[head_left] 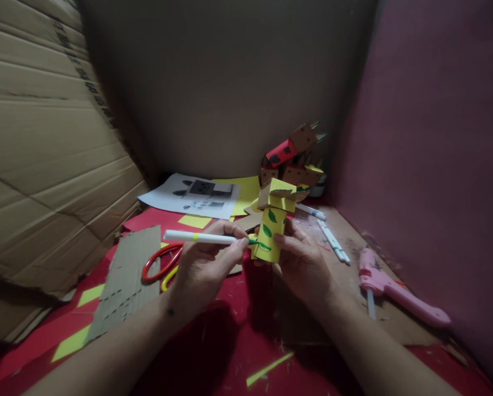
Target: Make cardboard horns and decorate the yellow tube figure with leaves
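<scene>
My left hand grips a white marker with a green tip. The tip touches the lower part of a yellow paper tube, beside a green leaf outline. Filled green leaves show higher up on the tube. On top of it sits a box-shaped yellow and brown cardboard head. My right hand holds the tube from the right, its thumb on the front and the other fingers partly hidden behind.
Red and yellow scissors and corrugated cardboard lie left. Printed paper and red-brown cardboard figures are behind. Markers and a pink glue gun lie right. A yellow strip is in front.
</scene>
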`<state>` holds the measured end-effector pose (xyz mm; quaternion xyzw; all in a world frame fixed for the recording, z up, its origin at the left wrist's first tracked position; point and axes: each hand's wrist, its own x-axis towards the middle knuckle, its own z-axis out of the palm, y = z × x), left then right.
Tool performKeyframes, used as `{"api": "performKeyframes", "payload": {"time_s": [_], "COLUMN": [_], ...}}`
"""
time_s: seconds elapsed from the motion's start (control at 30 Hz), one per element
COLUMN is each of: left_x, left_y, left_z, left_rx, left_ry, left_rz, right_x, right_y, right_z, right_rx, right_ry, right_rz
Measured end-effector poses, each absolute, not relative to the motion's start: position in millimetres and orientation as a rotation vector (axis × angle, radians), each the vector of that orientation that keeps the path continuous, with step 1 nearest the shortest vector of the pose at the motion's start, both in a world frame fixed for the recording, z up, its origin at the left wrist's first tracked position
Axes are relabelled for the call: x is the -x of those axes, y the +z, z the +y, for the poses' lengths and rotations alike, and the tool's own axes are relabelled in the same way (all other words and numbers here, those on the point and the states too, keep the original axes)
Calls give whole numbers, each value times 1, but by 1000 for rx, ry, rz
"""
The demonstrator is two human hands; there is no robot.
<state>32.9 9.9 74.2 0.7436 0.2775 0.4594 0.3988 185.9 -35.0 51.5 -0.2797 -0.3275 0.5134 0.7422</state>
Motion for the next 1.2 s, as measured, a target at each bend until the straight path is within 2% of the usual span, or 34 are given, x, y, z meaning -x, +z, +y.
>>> {"api": "performKeyframes", "payload": {"time_s": [1.2], "left_x": [-32], "left_y": [73], "left_z": [11], "left_rx": [-1916], "left_ry": [1191], "left_rz": [633], "right_x": [-187], "right_y": [54], "right_z": [-39], "right_rx": [639], "right_ry": [1145], "right_rz": [-747]}}
